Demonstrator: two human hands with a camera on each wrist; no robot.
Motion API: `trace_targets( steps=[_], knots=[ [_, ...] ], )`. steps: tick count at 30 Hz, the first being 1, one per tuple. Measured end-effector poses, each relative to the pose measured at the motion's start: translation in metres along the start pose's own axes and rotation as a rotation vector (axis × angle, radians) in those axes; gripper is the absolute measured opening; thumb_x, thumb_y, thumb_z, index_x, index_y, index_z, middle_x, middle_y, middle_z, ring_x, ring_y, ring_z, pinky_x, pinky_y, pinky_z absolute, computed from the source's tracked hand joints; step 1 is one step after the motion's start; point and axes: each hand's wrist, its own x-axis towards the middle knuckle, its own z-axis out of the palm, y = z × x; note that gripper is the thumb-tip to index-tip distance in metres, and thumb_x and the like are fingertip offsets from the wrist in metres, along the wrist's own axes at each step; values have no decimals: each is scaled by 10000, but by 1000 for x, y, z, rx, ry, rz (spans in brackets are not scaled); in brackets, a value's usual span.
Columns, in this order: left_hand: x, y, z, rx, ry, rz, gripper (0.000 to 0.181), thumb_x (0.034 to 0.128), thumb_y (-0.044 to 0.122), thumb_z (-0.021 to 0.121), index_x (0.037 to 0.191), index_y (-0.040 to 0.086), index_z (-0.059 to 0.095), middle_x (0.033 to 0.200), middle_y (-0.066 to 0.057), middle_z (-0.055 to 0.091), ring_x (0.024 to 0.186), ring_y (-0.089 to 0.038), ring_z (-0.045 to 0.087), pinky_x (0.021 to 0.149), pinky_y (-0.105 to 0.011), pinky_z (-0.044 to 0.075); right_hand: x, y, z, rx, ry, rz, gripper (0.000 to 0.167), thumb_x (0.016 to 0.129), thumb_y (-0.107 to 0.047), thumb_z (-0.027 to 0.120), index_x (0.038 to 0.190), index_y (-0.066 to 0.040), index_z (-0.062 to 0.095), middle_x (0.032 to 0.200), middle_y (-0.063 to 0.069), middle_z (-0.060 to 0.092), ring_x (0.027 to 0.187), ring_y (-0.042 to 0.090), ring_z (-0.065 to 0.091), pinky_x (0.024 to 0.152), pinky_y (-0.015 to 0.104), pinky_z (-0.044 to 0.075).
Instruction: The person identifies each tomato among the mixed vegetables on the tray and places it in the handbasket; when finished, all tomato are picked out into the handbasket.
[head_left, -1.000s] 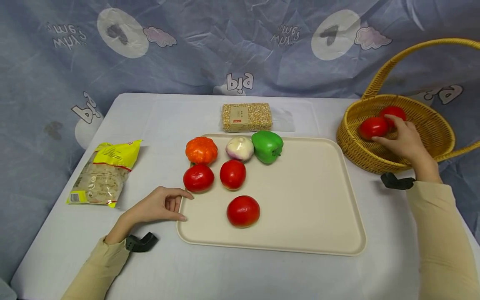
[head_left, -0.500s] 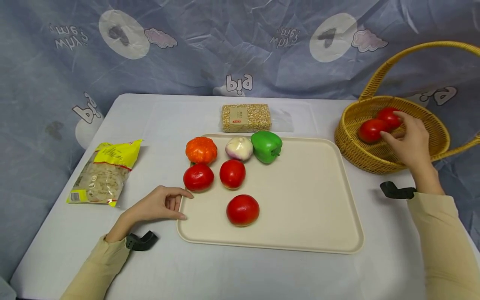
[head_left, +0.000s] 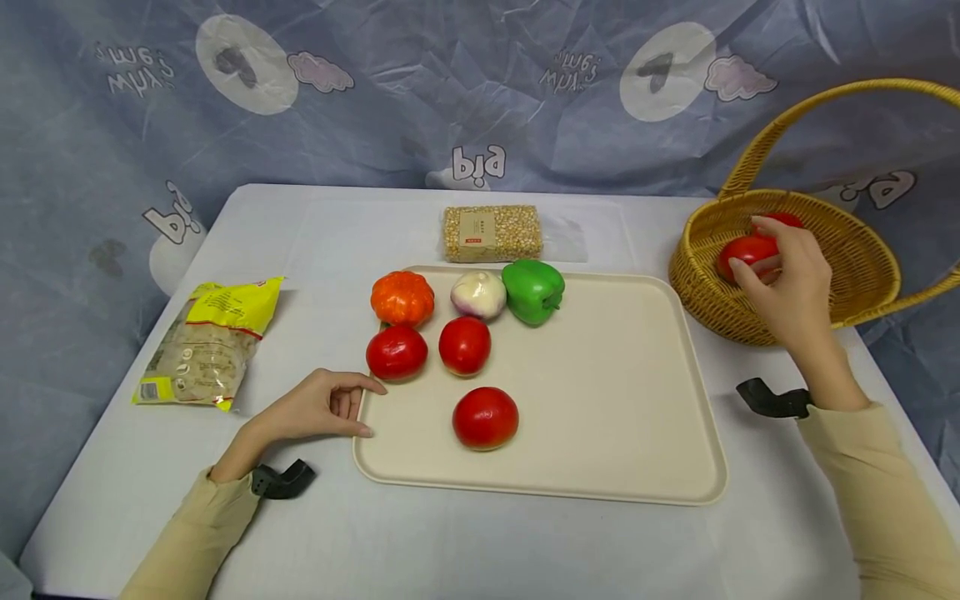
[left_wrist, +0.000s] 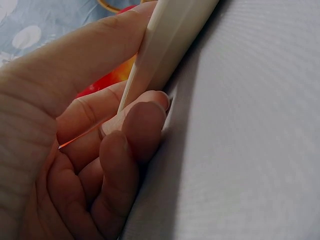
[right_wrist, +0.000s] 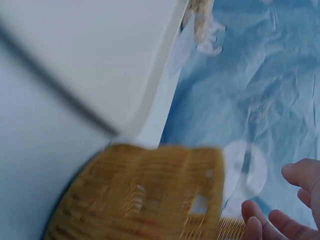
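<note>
A yellow-topped bag [head_left: 210, 346] lies on the white table [head_left: 487, 537] near a left hand [head_left: 318, 407] pinching the rim of a beige tray [head_left: 600, 400], which bears an orange pumpkin [head_left: 402, 298], three red tomatoes [head_left: 465, 346], a purple-white bulb [head_left: 478, 296] and a green pepper [head_left: 533, 292]; at right, two tomatoes [head_left: 742, 252] sit in a wicker basket [head_left: 701, 302], a right hand [head_left: 797, 283] above, thumb and fingers parted.

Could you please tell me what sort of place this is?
Probably a staged tabletop setup: a printed backdrop behind a white-covered table, and a glossy, artificial-looking pepper on a tray.
</note>
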Motion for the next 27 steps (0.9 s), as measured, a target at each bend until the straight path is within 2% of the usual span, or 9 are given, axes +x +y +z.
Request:
trace_targets(
  steps=[6, 11, 14, 20, 23, 27],
  knots=[
    [0, -1, 1, -9, 8, 8, 448, 704, 269, 821, 1091, 139, 637, 664, 10, 570, 484, -33, 480, 447, -186, 409, -2, -26, 11, 40, 9, -110, 553, 757, 42, 707, 1278, -45, 543, 1117, 259, 557, 719, -273, 376, 676, -53, 307],
    [0, -1, 1, -14, 9, 12, 448, 706, 268, 820, 1091, 134, 635, 665, 8, 569, 486, -34, 482, 448, -186, 408, -6, -46, 25, 83, 9, -206, 548, 728, 64, 731, 1244, -1, 561, 1104, 245, 583, 736, -235, 399, 670, -29, 324],
    [0, -1, 1, -13, 5, 11, 449, 708, 274, 818, 1092, 130, 633, 668, 5, 570, 489, -34, 482, 451, -185, 409, -9, -59, 34, 101, -13, -247, 552, 723, 63, 737, 1243, -6, 562, 1118, 221, 588, 721, -167, 429, 658, -8, 339],
    [0, 1, 0, -15, 3, 4, 447, 711, 276, 816, 1092, 128, 633, 670, 0, 571, 487, -43, 485, 453, -187, 412, -13, -92, 53, 149, -78, -327, 569, 728, 47, 738, 1260, -41, 553, 1137, 180, 589, 675, 152, 571, 613, 84, 400],
    [0, 1, -1, -17, 2, -2, 444, 711, 280, 815, 1088, 133, 633, 669, 1, 569, 486, -45, 484, 453, -187, 410, -15, -108, 65, 184, -122, -369, 566, 737, 37, 733, 1263, -51, 545, 1170, 165, 582, 686, 185, 598, 593, 158, 427],
    [0, 0, 0, -21, -4, -3, 446, 713, 281, 814, 1089, 124, 633, 670, 0, 568, 487, -43, 481, 453, -187, 408, -17, -130, 81, 241, -189, -413, 533, 760, -1, 727, 1257, -51, 541, 1178, 146, 575, 716, 164, 590, 569, 255, 447]
  ],
)
